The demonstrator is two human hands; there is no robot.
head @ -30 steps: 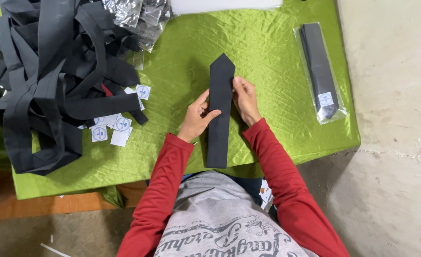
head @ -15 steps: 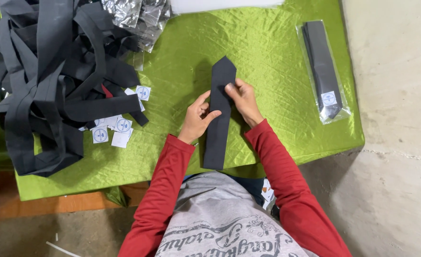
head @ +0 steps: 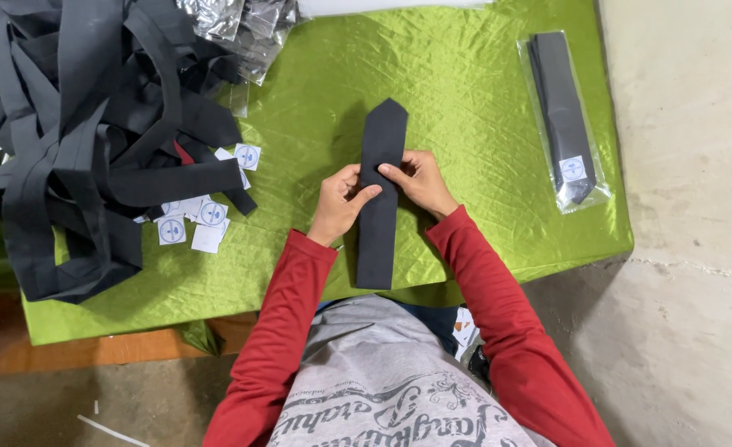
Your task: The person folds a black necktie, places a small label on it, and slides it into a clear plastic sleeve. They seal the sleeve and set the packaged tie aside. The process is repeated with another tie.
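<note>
Both thumbs have slid onto the face of the tie [head: 380,199] since a second ago, when the hands lay more along its edges; the tie itself has barely shifted and the rest of the table looks unchanged. It lies folded and dark, pointed tip away from the person, on the green cloth [head: 465,108], its blunt end reaching the near edge. The left hand [head: 341,201] pinches its left edge, thumb on top; the right hand [head: 420,180] grips the right edge the same way, fingers curled narrow.

Left of the hands, small square white labels [head: 209,217] with round blue marks lie scattered, partly under a large heap of loose ties [head: 93,124] that fills the left end. At the far edge sit crumpled clear bags [head: 242,25]. Near the right edge a long clear sleeve holds a bagged tie [head: 563,116] with one such label at its near end. Bare cloth stays open between the hands and that sleeve, and beyond the tip. Right of the table is grey floor [head: 697,248].
</note>
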